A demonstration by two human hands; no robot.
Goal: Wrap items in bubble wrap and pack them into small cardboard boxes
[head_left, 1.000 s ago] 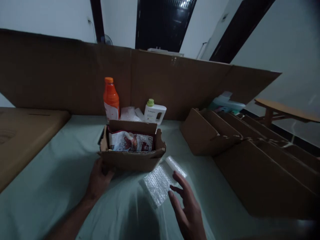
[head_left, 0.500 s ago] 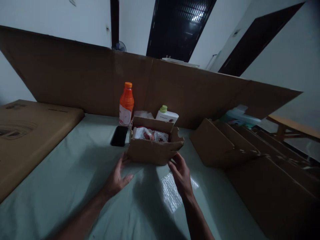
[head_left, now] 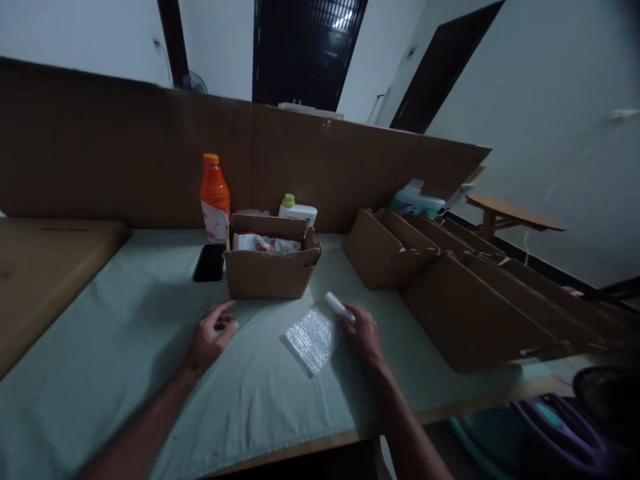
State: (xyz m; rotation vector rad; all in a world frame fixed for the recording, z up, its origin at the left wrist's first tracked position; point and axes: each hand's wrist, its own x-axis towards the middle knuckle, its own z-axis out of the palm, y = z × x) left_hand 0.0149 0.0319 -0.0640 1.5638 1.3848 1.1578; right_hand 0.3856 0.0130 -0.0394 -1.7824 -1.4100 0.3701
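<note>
My right hand grips the top right edge of a clear bubble wrap sheet, whose far edge is lifted and curled. Resting over the cloth, my left hand is empty, with its fingers loosely bent and the thumb apart. Just beyond both hands stands a small open cardboard box. Inside it lie white and red wrapped packets, partly hidden by the front wall. A dark phone lies at the box's left side.
An orange bottle and a white bottle with a green cap stand behind the box. Cardboard compartments line the right side. A large flat carton lies left. A tall cardboard panel closes off the back.
Both hands have come away from the small box. My right hand has taken hold of the bubble wrap and raised its edge. The view has swung to the right.
</note>
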